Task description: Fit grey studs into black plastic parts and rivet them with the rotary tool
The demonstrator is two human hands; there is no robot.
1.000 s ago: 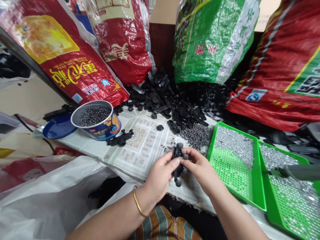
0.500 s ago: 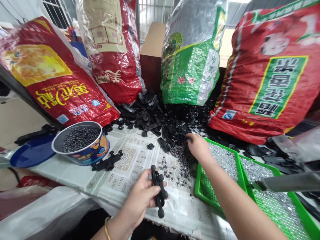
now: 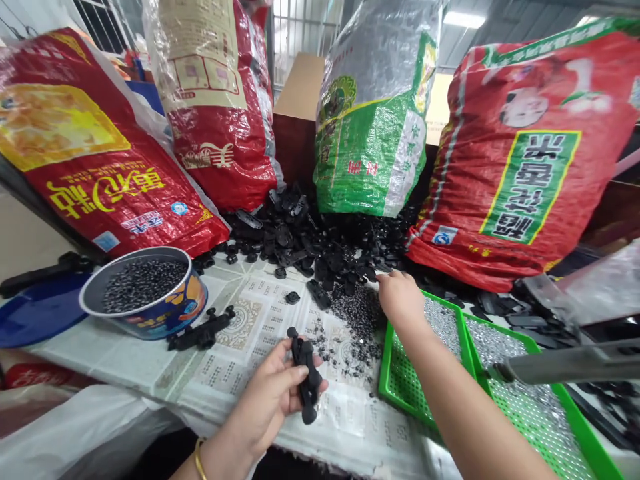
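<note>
My left hand [image 3: 267,390] is closed around a long black plastic piece [image 3: 307,381] with round knobs at its ends, held tilted above the table's near edge. My right hand [image 3: 403,303] reaches to the right edge of a heap of black plastic parts [image 3: 290,233]. Its fingers are bent together at the heap, and whatever is between them is hidden. Just left of that hand lies a scatter of tiny dark shiny pieces [image 3: 353,317]. A similar knobbed black assembly [image 3: 203,331] rests on the patterned table cover, left of my left hand.
A round tin [image 3: 195,300] full of small dark pieces stands at left beside a blue lid [image 3: 30,320]. Green perforated trays [image 3: 386,373] with shiny clear bits sit at right, under a grey tube [image 3: 565,360]. Large sacks [image 3: 370,153] line the back.
The view has shifted slightly, moving most of the scene left. The black piece in my left hand has turned a little. My right hand stays at the heap, its fingers more tucked in.
</note>
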